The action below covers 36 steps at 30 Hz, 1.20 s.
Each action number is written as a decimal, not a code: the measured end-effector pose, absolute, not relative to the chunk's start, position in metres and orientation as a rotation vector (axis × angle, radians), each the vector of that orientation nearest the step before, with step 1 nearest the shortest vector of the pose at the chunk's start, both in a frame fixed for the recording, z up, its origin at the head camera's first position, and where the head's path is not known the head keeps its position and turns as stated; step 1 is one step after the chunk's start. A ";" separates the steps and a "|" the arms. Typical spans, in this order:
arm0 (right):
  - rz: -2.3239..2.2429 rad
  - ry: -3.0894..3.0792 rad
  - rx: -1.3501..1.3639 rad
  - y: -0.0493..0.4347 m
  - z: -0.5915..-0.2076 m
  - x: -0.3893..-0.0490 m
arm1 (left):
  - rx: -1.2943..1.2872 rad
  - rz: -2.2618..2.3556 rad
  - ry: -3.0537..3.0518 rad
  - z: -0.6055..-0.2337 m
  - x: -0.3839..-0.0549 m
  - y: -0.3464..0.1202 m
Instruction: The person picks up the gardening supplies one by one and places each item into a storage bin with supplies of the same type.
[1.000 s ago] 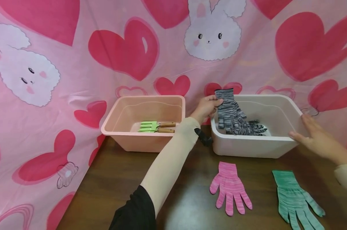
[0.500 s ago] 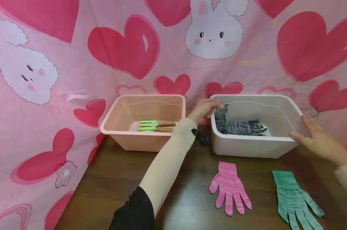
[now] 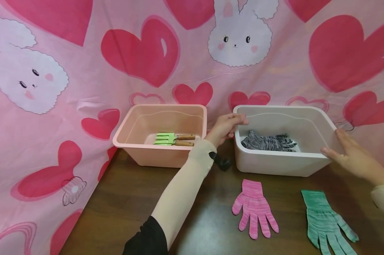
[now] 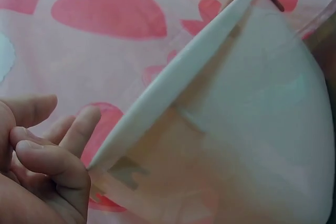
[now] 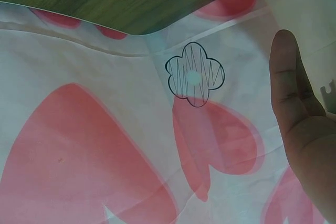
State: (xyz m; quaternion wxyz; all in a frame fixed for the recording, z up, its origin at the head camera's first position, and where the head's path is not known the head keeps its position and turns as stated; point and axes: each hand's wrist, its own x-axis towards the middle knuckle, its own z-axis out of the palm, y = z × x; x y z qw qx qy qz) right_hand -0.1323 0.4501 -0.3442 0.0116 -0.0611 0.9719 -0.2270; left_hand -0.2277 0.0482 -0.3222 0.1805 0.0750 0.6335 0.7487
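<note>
My left hand [image 3: 226, 128] hovers at the left rim of the white bin [image 3: 284, 163], loosely curled and holding nothing. In the left wrist view, the fingers [image 4: 79, 132] are beside the pale rim [image 4: 173, 77]. Inside the bin lie grey-and-black knit gloves [image 3: 268, 142], bunched toward its left end. My right hand [image 3: 354, 153] rests against the bin's right end, thumb and fingers fairly straight; the right wrist view shows a straight digit [image 5: 287, 82] alongside the bin wall. On the table in front lie a pink glove [image 3: 253, 205] and a green glove [image 3: 327, 219], both flat.
To the left stands a peach bin [image 3: 160, 156], holding green hand forks [image 3: 166, 139] with wooden handles. Both bins are on a dark wooden table [image 3: 128, 209]. Behind them hangs a pink cloth [image 3: 192, 71] printed with hearts and rabbits.
My left hand lowered a grey-and-black glove into the white bin and let it go; the glove has dropped onto the other there. The right hand stays at the bin's right end.
</note>
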 end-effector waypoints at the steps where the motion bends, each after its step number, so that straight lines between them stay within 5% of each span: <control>1: -0.714 3.031 -0.191 0.450 -0.344 -0.132 | 0.228 2.111 1.788 -0.324 -0.225 0.046; 21: -0.728 3.023 -0.196 0.451 -0.345 -0.132 | 0.635 1.858 1.711 -0.372 -0.152 0.017; 36: -0.737 3.042 -0.218 0.452 -0.347 -0.132 | 0.448 1.295 2.285 -0.423 -0.110 0.049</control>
